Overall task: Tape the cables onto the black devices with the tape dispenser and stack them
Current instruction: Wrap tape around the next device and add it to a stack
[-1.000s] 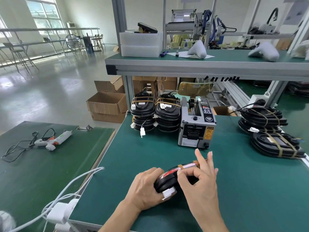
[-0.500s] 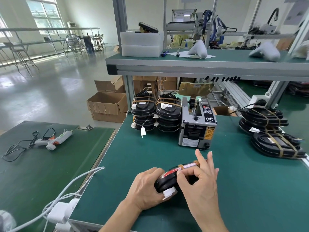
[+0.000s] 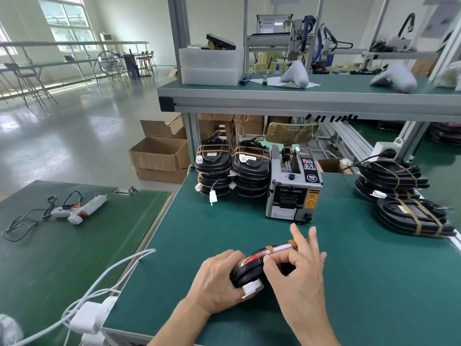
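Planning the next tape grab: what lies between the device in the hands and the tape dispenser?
Only bare green mat between device and tape dispenser, head view.

The right hand (image 3: 296,278) has curled its forefinger further down the black device (image 3: 249,272).

The hands (image 3: 296,275) cover most of the near device (image 3: 249,270), so its far side cannot be seen. The right stack (image 3: 414,216) blurs toward the right edge. The dispenser's (image 3: 294,191) label print is too small to read. White plugs (image 3: 87,320) are cut off at the near edge.
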Tool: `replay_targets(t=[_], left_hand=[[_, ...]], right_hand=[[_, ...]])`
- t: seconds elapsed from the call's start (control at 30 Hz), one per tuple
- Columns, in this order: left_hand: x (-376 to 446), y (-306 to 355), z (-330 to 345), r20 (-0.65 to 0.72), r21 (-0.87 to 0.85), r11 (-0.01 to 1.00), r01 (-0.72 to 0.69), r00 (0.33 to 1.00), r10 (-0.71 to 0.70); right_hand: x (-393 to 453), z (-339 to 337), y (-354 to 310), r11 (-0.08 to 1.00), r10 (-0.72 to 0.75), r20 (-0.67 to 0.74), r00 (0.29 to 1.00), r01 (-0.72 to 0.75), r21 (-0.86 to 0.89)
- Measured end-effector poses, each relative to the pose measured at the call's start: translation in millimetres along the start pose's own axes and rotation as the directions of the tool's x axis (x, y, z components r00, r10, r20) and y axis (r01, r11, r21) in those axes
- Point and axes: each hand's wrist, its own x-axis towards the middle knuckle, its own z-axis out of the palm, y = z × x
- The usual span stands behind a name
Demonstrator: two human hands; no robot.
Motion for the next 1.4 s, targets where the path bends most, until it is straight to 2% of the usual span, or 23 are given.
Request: replay_targets(t=[0.93, 1.23, 1.4], left_hand=[[0.5, 2.7, -1.8, -0.005, -0.008, 1.0, -0.001, 1.0, 0.001], [0.5, 1.5, -1.2, -0.004, -0.012, 1.0, 0.004, 1.0, -0.004], [0.8, 0.2, -0.1, 0.002, 0.0, 1.0, 0.009, 1.0, -0.009]], right_hand=[[-1.1, 5.8, -1.4, 0.991, -0.05, -0.049, 0.998, 0.043, -0.128], [-2.9, 7.1, 0.4, 0.991, -0.067, -0.073, 0.995, 0.058, -0.118], [-4.0, 7.5, 2.5, 0.997, -0.064, -0.149, 0.987, 0.057, -0.053]])
